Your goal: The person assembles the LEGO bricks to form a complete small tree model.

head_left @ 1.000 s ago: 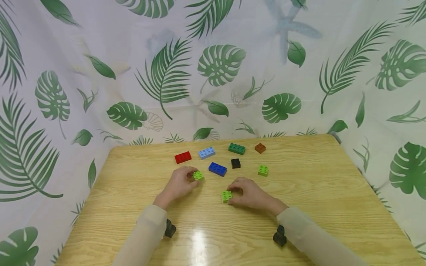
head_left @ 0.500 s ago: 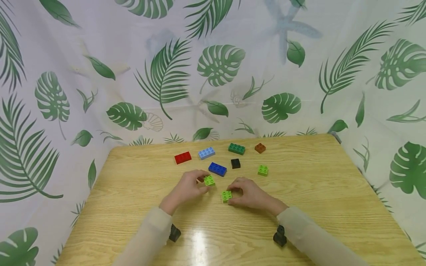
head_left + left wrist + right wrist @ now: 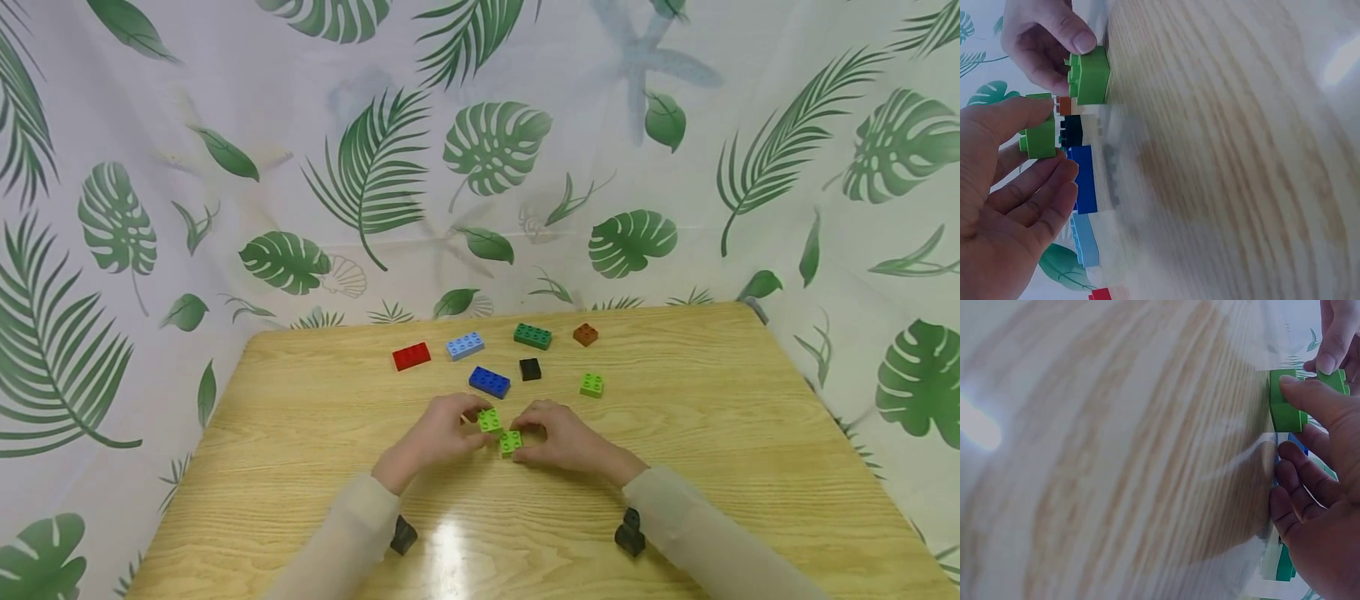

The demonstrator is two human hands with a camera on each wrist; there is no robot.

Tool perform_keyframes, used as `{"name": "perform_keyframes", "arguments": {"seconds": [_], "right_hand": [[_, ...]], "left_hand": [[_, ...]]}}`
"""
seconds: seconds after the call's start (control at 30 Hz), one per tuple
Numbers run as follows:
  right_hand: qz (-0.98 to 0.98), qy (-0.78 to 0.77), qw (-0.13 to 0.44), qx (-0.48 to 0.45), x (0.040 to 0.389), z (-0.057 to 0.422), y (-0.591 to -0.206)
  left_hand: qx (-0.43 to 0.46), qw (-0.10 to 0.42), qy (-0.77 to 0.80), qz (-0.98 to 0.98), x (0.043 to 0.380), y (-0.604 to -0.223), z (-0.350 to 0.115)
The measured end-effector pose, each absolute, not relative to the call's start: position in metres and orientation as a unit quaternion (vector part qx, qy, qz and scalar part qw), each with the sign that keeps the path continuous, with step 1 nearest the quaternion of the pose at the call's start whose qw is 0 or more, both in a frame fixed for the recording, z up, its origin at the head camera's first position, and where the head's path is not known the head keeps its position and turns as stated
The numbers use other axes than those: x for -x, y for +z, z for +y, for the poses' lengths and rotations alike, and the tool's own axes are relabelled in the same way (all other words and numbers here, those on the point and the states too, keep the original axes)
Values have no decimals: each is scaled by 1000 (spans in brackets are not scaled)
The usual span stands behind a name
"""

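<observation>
Between thumb and fingers my left hand (image 3: 442, 431) pinches a lime green toy brick (image 3: 489, 420) with studs on top. In the left wrist view that brick (image 3: 1041, 139) is raised off the table. My right hand (image 3: 562, 437) pinches a second lime green brick (image 3: 510, 444), which rests on the wooden table in the right wrist view, studs up. The left brick is just behind and left of the right one, slightly higher; from the head view I cannot tell whether they touch.
Behind the hands lie a blue brick (image 3: 490, 382), a black brick (image 3: 530, 369), a third lime green brick (image 3: 592, 385), a red brick (image 3: 412, 356), a light blue brick (image 3: 465, 345), a dark green brick (image 3: 532, 336) and a brown brick (image 3: 586, 334). A leaf-print curtain (image 3: 555, 175) borders the table (image 3: 712, 417).
My left hand has moved right and a little nearer to me, bringing its lime green brick close beside the other. My right hand and its brick have stayed in place.
</observation>
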State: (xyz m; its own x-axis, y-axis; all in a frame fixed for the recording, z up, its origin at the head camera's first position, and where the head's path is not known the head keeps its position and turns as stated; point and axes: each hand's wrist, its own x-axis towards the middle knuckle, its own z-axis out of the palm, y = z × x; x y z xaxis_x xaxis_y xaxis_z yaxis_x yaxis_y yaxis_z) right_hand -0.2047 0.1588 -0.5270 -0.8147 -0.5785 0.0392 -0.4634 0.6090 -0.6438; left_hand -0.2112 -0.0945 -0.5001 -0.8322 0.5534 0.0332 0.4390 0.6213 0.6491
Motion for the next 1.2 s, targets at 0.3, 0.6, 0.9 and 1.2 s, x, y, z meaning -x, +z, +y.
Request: {"name": "perform_keyframes", "arguments": {"seconds": [0.3, 0.6, 0.9, 1.2], "right_hand": [[890, -336, 85, 294, 204, 159, -527], [889, -343, 87, 292, 204, 159, -526], [888, -348, 90, 288, 203, 159, -526], [889, -343, 86, 291, 205, 160, -528]], "left_hand": [[-297, 104, 333, 889, 207, -504, -84], [-306, 103, 330, 887, 203, -507, -78], [-318, 99, 318, 888, 202, -507, -73], [-336, 89, 299, 889, 202, -505, -70]]}}
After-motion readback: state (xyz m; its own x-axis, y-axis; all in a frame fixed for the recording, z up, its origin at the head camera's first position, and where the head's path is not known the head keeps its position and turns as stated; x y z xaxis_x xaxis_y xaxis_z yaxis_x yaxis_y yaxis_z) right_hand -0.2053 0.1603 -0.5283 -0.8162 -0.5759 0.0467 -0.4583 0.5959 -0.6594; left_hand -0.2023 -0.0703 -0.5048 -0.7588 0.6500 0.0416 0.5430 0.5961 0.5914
